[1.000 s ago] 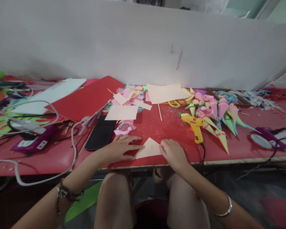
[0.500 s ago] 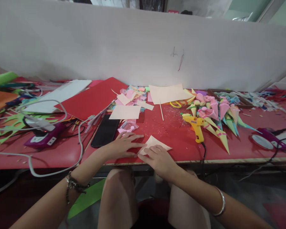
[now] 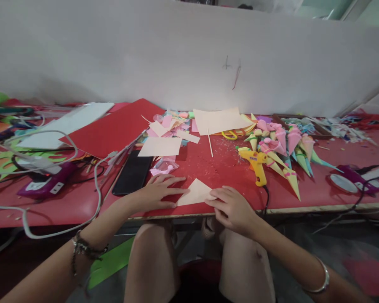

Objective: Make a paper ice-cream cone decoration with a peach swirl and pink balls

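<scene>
A cream sheet of paper (image 3: 195,193), folded into a triangle, lies flat near the front edge of the red table. My left hand (image 3: 159,191) rests with fingers spread, its fingertips touching the paper's left corner. At the right corner, my right hand (image 3: 230,204) has its fingers bent together over the paper's tip, pinching or pressing it. Beyond the paper lies a thin white stick (image 3: 210,143). A yellow glue gun (image 3: 256,165) sits to the right, beside a pile of small paper cones (image 3: 281,139) with pink tops.
A black phone (image 3: 133,172) lies left of my left hand. Farther left are a purple power strip (image 3: 49,181) with looping white cable and a red sheet (image 3: 110,130). Cream paper (image 3: 219,120), yellow-handled scissors (image 3: 230,135) and scraps (image 3: 169,126) lie toward the wall.
My right hand has slid right, from the middle of the folded paper to its right corner. My left hand stays at the left corner. The view has shifted slightly.
</scene>
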Motion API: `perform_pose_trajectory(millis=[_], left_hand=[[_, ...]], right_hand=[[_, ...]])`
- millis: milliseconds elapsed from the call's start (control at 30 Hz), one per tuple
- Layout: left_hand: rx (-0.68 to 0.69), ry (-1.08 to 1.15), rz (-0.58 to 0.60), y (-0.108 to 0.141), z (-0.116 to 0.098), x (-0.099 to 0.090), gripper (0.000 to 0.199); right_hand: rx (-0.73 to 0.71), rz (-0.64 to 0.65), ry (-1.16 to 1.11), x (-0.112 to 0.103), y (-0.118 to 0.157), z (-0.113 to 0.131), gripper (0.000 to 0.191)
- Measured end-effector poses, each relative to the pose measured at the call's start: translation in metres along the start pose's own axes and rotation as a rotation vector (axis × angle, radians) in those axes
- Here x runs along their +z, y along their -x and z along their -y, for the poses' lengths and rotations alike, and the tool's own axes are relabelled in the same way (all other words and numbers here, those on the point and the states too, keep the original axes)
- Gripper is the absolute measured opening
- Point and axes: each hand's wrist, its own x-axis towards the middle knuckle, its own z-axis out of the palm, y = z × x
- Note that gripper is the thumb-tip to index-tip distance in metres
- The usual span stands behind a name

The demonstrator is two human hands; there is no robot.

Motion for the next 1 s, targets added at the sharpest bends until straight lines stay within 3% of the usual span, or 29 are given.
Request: perform_pose_trajectory(millis=[300, 533, 667, 900, 1000], left_hand=[[0.033, 0.001, 0.027, 0.006, 0.001, 0.001, 0.048], [-0.017, 0.076, 0.01, 0.008, 0.0, 0.0, 0.055], [-0.01, 0.11, -0.117, 0.007, -0.012, 0.004, 0.052], [-0.171, 0.213, -0.46, -0.012, -0.046, 0.028, 0.041], [-0.159, 0.144, -0.549, -0.017, -0.052, 0.033, 0.049]], right_hand=[[0.085, -0.043, 0.095, -0.011, 0.027, -0.018, 0.032], [0.131, -0.045, 0.105, -0.015, 0.031, -0.02, 0.031], [0.146, -0.045, 0.09, -0.013, 0.028, -0.017, 0.03], [0.161, 0.007, 0.028, -0.014, 0.022, -0.016, 0.026], [0.177, 0.03, -0.004, -0.018, 0.02, -0.016, 0.025]])
